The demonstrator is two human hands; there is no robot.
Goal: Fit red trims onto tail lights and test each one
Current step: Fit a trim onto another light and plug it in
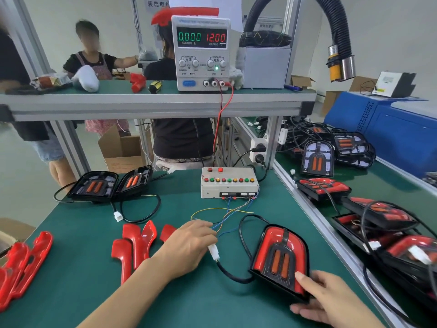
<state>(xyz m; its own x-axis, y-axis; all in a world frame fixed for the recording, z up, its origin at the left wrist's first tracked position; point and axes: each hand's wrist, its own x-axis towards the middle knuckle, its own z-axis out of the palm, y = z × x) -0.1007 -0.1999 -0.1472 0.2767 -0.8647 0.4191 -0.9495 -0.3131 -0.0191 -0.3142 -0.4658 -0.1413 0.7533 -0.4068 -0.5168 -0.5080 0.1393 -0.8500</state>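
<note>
A tail light (280, 254) with a red trim fitted lies on the green mat at the near right. My right hand (331, 301) grips its near corner, thumb on the face. Its black cable loops left to a white connector (214, 253), which my left hand (189, 245) pinches where the tester's coloured wires meet it. The test box (228, 183) with coloured buttons stands behind. Loose red trims (134, 249) lie left of my left hand, more red trims (21, 263) at the far left. Two untrimmed tail lights (111, 184) sit at the back left.
A power supply (202, 53) on the upper shelf reads 0.000 A and 12.00 V. Piles of tail lights (378, 223) with tangled cables fill the right bench beyond an aluminium rail (314, 209). A black hose (335, 27) hangs top right. People work behind the shelf.
</note>
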